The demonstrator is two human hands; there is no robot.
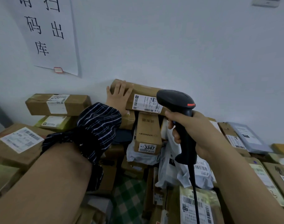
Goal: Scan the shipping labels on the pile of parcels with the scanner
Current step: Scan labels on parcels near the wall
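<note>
Here, in the head view, the left grip lies released, fingers flat against the end of a long brown parcel topping the pile of parcels by the wall. The right grip clasps the black scanner, its head just before that parcel's shipping label.

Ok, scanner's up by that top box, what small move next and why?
Probably aim the scanner at the label on the long top box and pull the trigger: your left hand presses flat on that box, and your right hand grips the scanner just beside the label, partly covering its right end.
</note>
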